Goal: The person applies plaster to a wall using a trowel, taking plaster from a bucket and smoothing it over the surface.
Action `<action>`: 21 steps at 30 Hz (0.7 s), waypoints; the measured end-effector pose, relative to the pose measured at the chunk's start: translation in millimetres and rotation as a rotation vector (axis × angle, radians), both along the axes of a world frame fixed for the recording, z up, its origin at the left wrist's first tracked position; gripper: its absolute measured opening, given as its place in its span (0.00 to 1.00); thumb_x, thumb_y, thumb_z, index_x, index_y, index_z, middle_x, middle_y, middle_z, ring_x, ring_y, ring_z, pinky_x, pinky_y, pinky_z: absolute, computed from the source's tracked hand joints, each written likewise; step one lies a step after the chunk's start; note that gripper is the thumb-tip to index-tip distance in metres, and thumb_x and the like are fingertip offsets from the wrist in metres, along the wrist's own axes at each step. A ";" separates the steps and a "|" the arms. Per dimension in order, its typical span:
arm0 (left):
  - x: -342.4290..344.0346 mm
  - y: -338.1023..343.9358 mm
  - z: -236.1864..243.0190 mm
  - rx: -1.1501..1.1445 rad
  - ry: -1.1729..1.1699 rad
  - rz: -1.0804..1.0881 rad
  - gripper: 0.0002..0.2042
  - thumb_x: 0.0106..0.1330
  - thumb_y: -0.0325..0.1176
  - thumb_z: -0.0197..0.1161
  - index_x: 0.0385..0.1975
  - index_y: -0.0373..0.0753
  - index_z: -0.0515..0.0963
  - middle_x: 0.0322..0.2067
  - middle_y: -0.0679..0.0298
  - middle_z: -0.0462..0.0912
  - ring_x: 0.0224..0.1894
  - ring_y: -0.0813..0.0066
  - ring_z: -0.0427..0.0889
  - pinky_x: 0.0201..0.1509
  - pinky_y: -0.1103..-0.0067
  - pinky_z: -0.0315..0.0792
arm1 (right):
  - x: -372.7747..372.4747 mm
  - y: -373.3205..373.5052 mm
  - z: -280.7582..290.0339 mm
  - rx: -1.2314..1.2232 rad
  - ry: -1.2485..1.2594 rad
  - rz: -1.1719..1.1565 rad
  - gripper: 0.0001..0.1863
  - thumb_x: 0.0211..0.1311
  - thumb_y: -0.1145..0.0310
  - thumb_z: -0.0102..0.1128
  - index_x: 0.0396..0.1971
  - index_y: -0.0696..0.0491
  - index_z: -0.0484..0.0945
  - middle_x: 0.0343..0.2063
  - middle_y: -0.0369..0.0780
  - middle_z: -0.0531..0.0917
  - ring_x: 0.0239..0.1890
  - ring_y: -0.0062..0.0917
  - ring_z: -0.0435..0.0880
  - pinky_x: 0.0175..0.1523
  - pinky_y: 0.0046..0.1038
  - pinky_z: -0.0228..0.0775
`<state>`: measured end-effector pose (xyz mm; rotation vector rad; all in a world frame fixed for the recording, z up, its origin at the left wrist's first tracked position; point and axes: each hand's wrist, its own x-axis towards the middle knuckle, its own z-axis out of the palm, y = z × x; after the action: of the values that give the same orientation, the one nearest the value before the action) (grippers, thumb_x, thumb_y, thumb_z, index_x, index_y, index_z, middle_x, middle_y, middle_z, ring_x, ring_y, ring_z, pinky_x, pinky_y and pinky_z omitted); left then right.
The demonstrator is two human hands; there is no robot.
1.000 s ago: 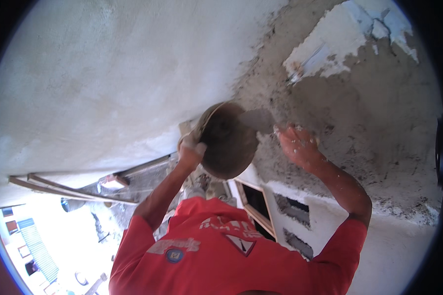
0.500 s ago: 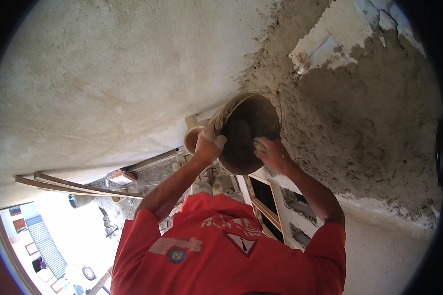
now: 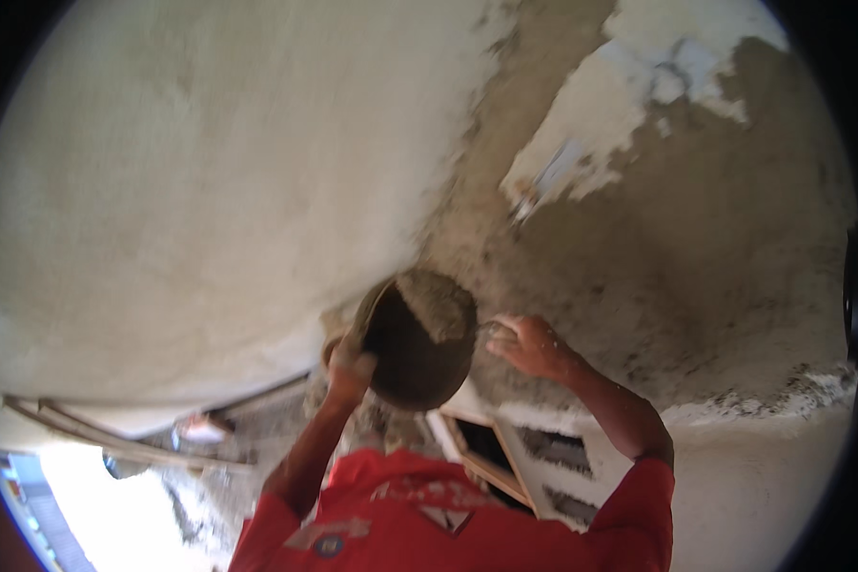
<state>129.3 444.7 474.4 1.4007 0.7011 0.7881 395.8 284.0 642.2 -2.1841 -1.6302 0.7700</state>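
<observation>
A round, mortar-stained bucket (image 3: 405,367) is tipped so that its dark inside faces me. My left hand (image 3: 351,372) is closed on its left side at the rim. My right hand (image 3: 526,345) is curled just right of the rim, around what looks like the handle of a trowel. A grey lump of wet mortar (image 3: 439,303) with a straight lower edge stretches from there across the bucket's mouth. The blade beneath it is hidden, and motion blurs both hands.
A smooth pale plastered surface (image 3: 210,172) spans the left; rough brown mortar (image 3: 658,257) covers the right around a bare white patch (image 3: 591,114). Long wooden strips (image 3: 114,443) run at lower left. A wooden-framed opening (image 3: 486,453) lies below the bucket.
The bucket and my left hand have shifted left and lower in view. My right hand has come from inside the bucket to outside its rim, and the mortar lump now shows.
</observation>
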 end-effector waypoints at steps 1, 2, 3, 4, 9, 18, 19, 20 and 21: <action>-3.1 -0.5 -17.8 0.004 0.066 0.053 0.21 0.52 0.25 0.54 0.48 0.30 0.76 0.37 0.54 0.84 0.42 0.65 0.82 0.50 0.74 0.73 | 8.5 9.9 29.3 0.054 -0.041 -0.004 0.25 0.56 0.60 0.66 0.51 0.57 0.74 0.36 0.54 0.83 0.42 0.44 0.83 0.47 0.39 0.75; -4.0 3.7 -33.4 0.101 0.052 0.106 0.22 0.50 0.27 0.55 0.48 0.31 0.77 0.38 0.54 0.84 0.43 0.61 0.82 0.50 0.72 0.73 | 13.1 20.4 59.7 0.110 -0.078 0.002 0.27 0.55 0.59 0.68 0.52 0.58 0.75 0.37 0.53 0.83 0.42 0.40 0.83 0.47 0.37 0.75; -2.3 5.8 -34.7 0.024 0.085 0.101 0.22 0.50 0.27 0.55 0.48 0.32 0.77 0.38 0.53 0.84 0.43 0.60 0.82 0.51 0.72 0.73 | 13.1 23.4 87.4 0.151 -0.110 -0.001 0.28 0.54 0.58 0.69 0.52 0.58 0.75 0.38 0.52 0.82 0.42 0.37 0.84 0.46 0.36 0.75; -6.5 4.7 -24.8 -0.059 0.141 0.107 0.23 0.49 0.27 0.54 0.48 0.33 0.77 0.38 0.53 0.84 0.43 0.59 0.82 0.51 0.71 0.73 | 9.5 32.2 121.0 0.121 -0.146 -0.021 0.28 0.53 0.59 0.70 0.52 0.57 0.75 0.37 0.50 0.82 0.42 0.35 0.83 0.46 0.36 0.75; -24.8 6.5 -2.4 -0.004 0.398 0.219 0.24 0.46 0.26 0.52 0.48 0.33 0.77 0.36 0.49 0.85 0.42 0.54 0.84 0.49 0.69 0.74 | -15.5 66.9 297.5 0.226 -0.140 0.037 0.28 0.53 0.61 0.70 0.52 0.57 0.75 0.33 0.42 0.80 0.33 0.25 0.81 0.35 0.27 0.77; -57.1 14.8 -47.3 -0.050 0.357 0.372 0.22 0.45 0.24 0.51 0.44 0.32 0.79 0.35 0.56 0.85 0.38 0.69 0.82 0.45 0.75 0.75 | 86.0 121.6 379.7 0.523 0.128 -0.055 0.31 0.59 0.60 0.64 0.60 0.58 0.70 0.31 0.41 0.82 0.24 0.21 0.79 0.26 0.23 0.73; -54.1 3.9 -56.2 -0.064 0.389 0.337 0.22 0.45 0.24 0.51 0.44 0.32 0.79 0.35 0.56 0.85 0.38 0.69 0.82 0.45 0.75 0.74 | 125.3 130.2 379.6 0.593 -0.101 -0.351 0.34 0.57 0.56 0.66 0.61 0.57 0.69 0.33 0.41 0.82 0.22 0.22 0.78 0.25 0.23 0.72; -41.8 0.4 -48.0 -0.139 0.311 0.296 0.22 0.45 0.23 0.51 0.43 0.32 0.79 0.35 0.57 0.85 0.37 0.72 0.81 0.44 0.76 0.75 | 165.1 123.7 392.2 0.696 -0.281 -0.498 0.33 0.58 0.57 0.66 0.61 0.56 0.70 0.34 0.41 0.82 0.23 0.21 0.77 0.26 0.23 0.72; -42.0 -1.4 -44.7 -0.115 0.338 0.317 0.22 0.45 0.23 0.51 0.43 0.32 0.79 0.35 0.58 0.85 0.37 0.72 0.81 0.43 0.77 0.75 | 190.2 118.8 399.7 0.820 -0.442 -0.626 0.32 0.59 0.57 0.67 0.61 0.55 0.71 0.35 0.40 0.81 0.23 0.21 0.76 0.27 0.22 0.73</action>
<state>87.3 443.2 429.6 1.3479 1.2349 0.7477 586.0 402.8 1042.0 -2.0620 -0.9981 -0.5067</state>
